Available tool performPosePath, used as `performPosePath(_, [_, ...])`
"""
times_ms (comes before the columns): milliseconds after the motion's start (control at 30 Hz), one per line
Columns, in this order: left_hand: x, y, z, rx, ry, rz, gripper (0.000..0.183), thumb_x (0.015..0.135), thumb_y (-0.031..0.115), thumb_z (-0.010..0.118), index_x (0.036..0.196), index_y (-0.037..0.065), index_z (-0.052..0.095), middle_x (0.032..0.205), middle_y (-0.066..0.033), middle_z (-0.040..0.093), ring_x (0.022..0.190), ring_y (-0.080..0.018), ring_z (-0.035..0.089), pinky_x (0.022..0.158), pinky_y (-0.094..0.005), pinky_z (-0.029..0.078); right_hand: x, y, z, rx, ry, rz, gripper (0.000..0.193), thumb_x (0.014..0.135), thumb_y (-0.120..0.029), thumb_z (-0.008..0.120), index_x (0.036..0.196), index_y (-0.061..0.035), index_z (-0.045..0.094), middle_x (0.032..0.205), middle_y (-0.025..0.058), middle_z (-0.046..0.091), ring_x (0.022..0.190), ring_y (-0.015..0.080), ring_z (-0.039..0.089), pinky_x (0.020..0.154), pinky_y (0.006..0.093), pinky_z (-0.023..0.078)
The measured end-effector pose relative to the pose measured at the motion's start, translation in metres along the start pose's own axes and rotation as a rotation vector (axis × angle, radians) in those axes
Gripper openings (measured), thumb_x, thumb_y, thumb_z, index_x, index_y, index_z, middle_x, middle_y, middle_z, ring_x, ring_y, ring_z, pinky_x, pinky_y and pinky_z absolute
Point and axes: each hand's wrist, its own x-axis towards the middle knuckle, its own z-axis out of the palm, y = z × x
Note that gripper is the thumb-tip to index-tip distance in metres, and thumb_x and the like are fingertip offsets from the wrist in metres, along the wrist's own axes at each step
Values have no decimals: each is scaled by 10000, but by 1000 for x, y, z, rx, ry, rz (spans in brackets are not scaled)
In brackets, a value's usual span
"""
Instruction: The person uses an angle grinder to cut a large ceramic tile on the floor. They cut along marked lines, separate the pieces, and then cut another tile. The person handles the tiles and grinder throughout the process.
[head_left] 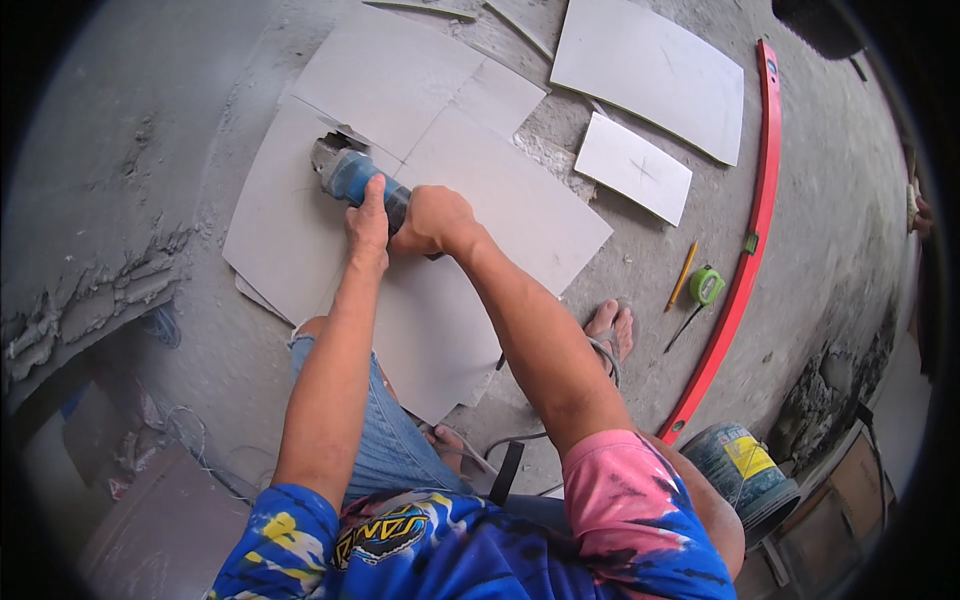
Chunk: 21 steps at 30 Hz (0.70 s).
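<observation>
Gripping blue-and-black cylindrical angle grinder [352, 176] two-handed — with dusty grey metal head [326, 153] up-left of the grip
Held over far-left part of broad pale grey flat slab [265, 215], on long axis slanting from far-left head to near-right rear; nearer at head to left hand [368, 226], closed round mid-length with thumb along top; clasped at black rear by right hand [436, 217] — worn and dust-coated at metal end, blue mid-body; can't tell if touching slab
</observation>
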Motion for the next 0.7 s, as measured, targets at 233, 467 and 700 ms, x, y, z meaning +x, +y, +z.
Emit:
performPosePath(233, [6, 0, 2, 37, 46, -13, 935, 833, 639, 709, 1294, -157, 544, 1288, -223, 608, 1160, -286, 603, 1008, -397, 475, 4, 0, 1, -8, 15, -15, 438, 628, -361, 767, 858, 12, 753, 890, 225, 740, 864, 381, 726, 804, 435, 577])
performPosePath(467, [-1, 6, 5, 22, 31, -25, 927, 831, 635, 702, 1286, -159, 550, 1278, -223, 612, 1154, -292, 602, 1001, -408, 475, -4, -6, -6, -41, 10, -1, 337, 650, -266, 726, 856, 0, 761, 906, 220, 745, 888, 363, 736, 833, 408, 586])
performPosePath(700, [9, -1, 1, -4, -8, -43, 933, 806, 648, 729, 1300, -119, 527, 1271, -170, 592, 1146, -263, 589, 1000, -411, 475, -4, -7, -7, -29, -10, 2, 348, 647, -271, 724, 863, 0, 764, 928, 223, 745, 905, 363, 734, 842, 412, 585])
